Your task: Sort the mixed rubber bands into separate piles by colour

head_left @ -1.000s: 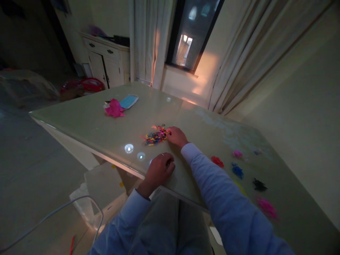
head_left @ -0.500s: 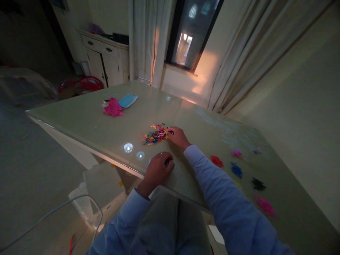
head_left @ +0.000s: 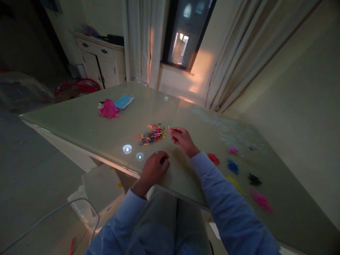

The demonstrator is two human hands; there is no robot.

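The right hand [head_left: 183,139] has drawn clear of the mixed heap of thin multicoloured strands [head_left: 152,136], pinching one short yellow strand [head_left: 168,128]. I see the left hand [head_left: 155,166] loosely curled, contents hidden. Small single-colour clusters [head_left: 233,166] lie separated rightward; the heap remains.

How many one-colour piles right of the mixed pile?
7: red pile and yellow pile along right sleeve; blue pile beyond yellow; pink pile beyond blue; faint grey pile right of pink; black pile right of blue; magenta pile nearer than black. Sleeve may hide more.
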